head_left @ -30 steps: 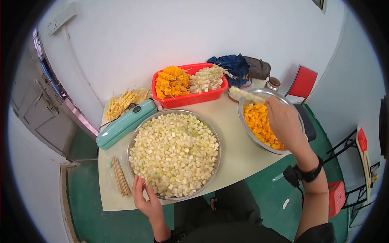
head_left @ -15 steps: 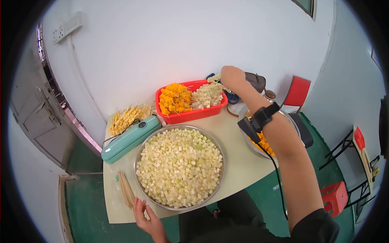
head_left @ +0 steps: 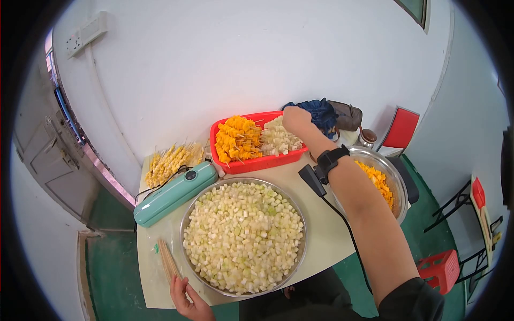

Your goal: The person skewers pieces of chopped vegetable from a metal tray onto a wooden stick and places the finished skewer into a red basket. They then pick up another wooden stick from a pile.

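At the right end of the red basket (head_left: 257,162), the right hand (head_left: 296,119) lies curled on the white-cube skewers (head_left: 278,140); whether it pinches one I cannot tell. They look light and stiff-sticked, the damp cubes crumbly: best gripped at a bare stick end. The left hand (head_left: 184,299), loosely open, touches the bamboo sticks (head_left: 167,262).

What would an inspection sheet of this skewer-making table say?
Surface: cream table, crowded.
Job's things: red plastic basket of orange skewers and pale skewers; large steel bowl of pale cubes; smaller steel bowl of orange cubes; bamboo sticks.
Clutter: mint-green oblong device; corn skewers; blue cloth; brown bag.
Hands: right hand over the pale skewers; left hand at the sticks.
Cables: black cable hanging from a black wristband.
Surroundings: white wall, red chair, red stool, green floor.
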The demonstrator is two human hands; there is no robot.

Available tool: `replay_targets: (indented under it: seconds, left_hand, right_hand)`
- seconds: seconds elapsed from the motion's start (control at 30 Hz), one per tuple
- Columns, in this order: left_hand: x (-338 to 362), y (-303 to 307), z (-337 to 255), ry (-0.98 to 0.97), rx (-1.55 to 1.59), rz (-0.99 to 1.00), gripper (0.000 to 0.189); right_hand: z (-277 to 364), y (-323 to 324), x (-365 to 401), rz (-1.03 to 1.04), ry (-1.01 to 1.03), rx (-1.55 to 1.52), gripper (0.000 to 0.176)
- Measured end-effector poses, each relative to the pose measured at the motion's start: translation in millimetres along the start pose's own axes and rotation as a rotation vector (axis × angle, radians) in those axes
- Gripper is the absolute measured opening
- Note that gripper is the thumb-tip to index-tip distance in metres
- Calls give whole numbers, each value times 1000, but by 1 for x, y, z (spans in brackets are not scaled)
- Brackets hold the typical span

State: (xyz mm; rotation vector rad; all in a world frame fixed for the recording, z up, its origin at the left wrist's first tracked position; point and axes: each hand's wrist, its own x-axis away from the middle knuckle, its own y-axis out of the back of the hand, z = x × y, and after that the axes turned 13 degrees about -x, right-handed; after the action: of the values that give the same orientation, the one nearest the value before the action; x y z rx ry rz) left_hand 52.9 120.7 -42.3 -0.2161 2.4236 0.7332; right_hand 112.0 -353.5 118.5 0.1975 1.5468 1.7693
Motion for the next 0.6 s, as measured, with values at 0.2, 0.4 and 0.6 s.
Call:
replay_targets:
  seconds: [0.2,0.4,0.6]
  left_hand:
    - [-1,-9,-5,108,109,25,29]
    - [-5,-10,-6,100,138,-7,26]
    - [-17,-8,-9,-117,-76,-51,21]
  right_hand:
    - [-11,-19,6,119,12,91,17]
    - [-31,29,-19,103,-72,23,20]
    - [-92,41,-54,28,-158,133,23]
